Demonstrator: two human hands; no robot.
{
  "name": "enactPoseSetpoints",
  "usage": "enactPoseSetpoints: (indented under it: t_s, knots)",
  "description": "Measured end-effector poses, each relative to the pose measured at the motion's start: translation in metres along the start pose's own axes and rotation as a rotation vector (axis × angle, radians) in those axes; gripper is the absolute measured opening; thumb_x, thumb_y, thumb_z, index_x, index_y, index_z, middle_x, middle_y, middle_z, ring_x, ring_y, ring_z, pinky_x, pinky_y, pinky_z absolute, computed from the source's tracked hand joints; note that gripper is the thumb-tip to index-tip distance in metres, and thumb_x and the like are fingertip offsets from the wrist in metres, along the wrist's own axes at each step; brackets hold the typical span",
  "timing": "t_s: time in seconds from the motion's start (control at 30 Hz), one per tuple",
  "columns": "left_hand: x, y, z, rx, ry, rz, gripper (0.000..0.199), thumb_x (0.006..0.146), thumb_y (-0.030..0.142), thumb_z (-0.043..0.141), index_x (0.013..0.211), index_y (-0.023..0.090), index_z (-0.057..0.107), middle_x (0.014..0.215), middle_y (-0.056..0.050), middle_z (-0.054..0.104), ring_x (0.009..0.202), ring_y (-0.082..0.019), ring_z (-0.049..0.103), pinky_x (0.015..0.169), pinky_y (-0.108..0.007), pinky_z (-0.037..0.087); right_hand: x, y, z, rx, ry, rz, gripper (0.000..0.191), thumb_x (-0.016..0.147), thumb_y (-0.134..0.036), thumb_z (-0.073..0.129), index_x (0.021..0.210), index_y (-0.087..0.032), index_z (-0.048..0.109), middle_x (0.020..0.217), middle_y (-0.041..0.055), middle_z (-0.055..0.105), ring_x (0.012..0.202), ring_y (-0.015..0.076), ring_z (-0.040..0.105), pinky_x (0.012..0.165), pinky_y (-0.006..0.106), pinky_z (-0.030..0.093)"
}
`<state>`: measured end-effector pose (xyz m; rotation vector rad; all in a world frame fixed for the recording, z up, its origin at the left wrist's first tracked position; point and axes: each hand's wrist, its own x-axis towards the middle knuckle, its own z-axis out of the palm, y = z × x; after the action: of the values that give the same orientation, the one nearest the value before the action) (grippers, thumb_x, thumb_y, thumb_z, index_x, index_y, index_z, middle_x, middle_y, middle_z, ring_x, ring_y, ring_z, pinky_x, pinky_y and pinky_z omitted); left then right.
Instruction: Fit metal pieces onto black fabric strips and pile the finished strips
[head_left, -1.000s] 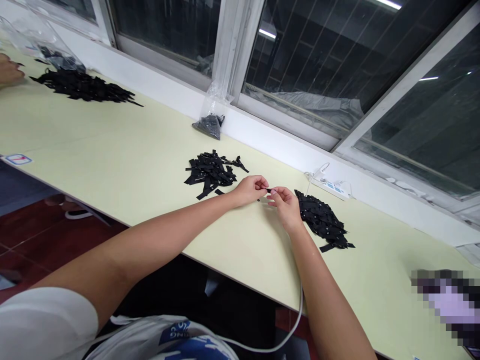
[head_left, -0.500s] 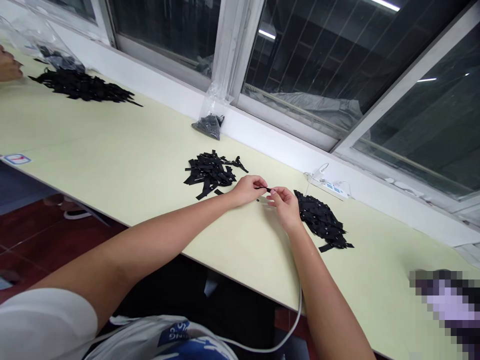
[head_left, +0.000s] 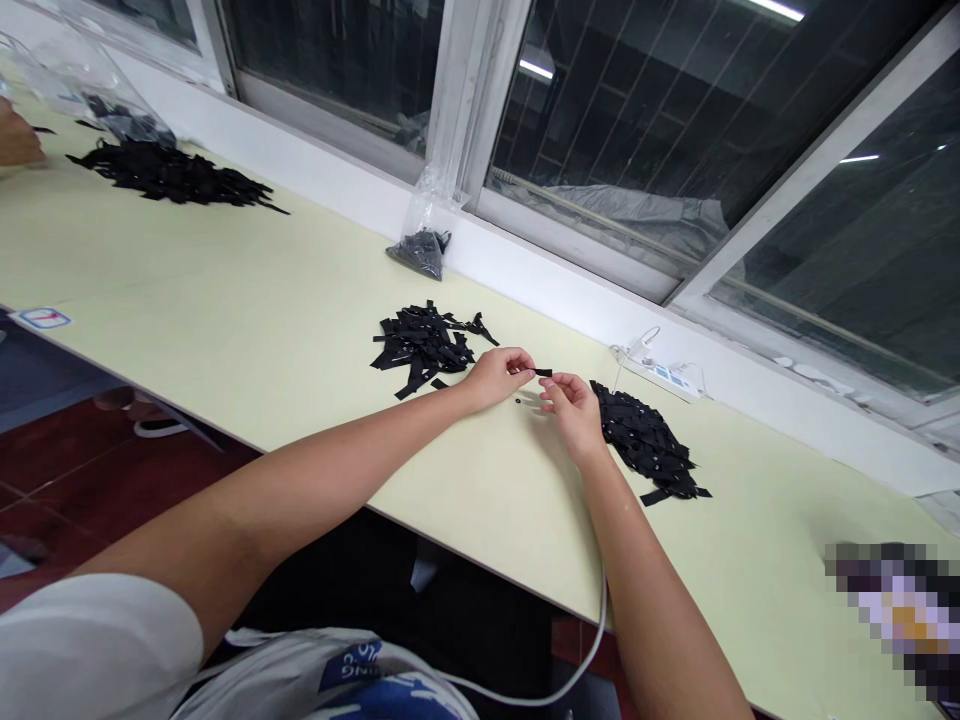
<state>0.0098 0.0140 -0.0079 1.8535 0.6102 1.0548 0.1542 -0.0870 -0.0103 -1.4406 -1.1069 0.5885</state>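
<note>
Above the smooth table point(head_left: 465, 470), left fingers point(head_left: 519, 357) pinch a flat black strip point(head_left: 544, 373).

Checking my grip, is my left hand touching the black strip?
Touching: head view shows the strip pinched in the left hand, its end sticking out.

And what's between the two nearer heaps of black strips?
In the head view: the left hand holding a black strip, the right hand, and a small dark piece on the table.

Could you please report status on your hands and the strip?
Left hand pinching black strip. Right hand at its free end, contact unclear. Small dark piece lies nearby, apparently not obstructing.
</note>
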Motion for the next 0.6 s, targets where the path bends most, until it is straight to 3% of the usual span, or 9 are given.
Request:
enactPoseSetpoints:
  t_s: [0.13, 0.2, 0.33, 0.6]
  knots:
    - [0.006, 0.000, -0.003, -0.191, 0.113, -0.139, 0.011, 0.076, 0.023, 0.068, 0.083, 0.015, 0.065, 0.080, -0.001, 0.065, 0.076, -0.013, 0.057, 0.076, -0.028, 0.045, -0.002, 0.007, -0.003, -0.490, -0.051, -0.150, 0.032, 0.083, -0.046, 0.061, 0.099, -0.019, 0.069, 0.091, 0.0057, 0.069, 0.072, 0.0178, 0.058, 0.078, 0.036, 0.049]
    - [0.008, 0.001, -0.005, -0.213, 0.156, -0.190, 0.009, 0.075, 0.021, 0.067, 0.082, 0.015, 0.064, 0.077, 0.000, 0.062, 0.074, -0.013, 0.055, 0.076, -0.028, 0.045, -0.002, 0.009, -0.002, -0.629, -0.088, -0.229, 0.029, 0.086, -0.040, 0.057, 0.100, -0.020, 0.072, 0.090, 0.0060, 0.069, 0.073, 0.0186, 0.058, 0.082, 0.036, 0.047]
    - [0.008, 0.005, -0.007, -0.250, 0.186, -0.213, 0.005, 0.075, 0.016, 0.067, 0.080, 0.015, 0.064, 0.075, 0.001, 0.061, 0.073, -0.012, 0.054, 0.077, -0.028, 0.044, -0.001, 0.010, 0.005, -0.719, -0.129, -0.313, 0.027, 0.089, -0.035, 0.055, 0.100, -0.020, 0.074, 0.093, 0.0068, 0.069, 0.078, 0.0194, 0.059, 0.083, 0.033, 0.045]
    - [0.007, 0.005, -0.007, -0.378, 0.147, -0.279, 0.012, 0.073, 0.015, 0.073, 0.084, 0.013, 0.068, 0.081, -0.003, 0.067, 0.079, -0.012, 0.060, 0.084, -0.031, 0.047, 0.001, 0.012, 0.010, -0.798, -0.191, -0.301, 0.018, 0.089, -0.027, 0.058, 0.091, -0.021, 0.075, 0.090, 0.0046, 0.069, 0.078, 0.0193, 0.059, 0.081, 0.031, 0.043]
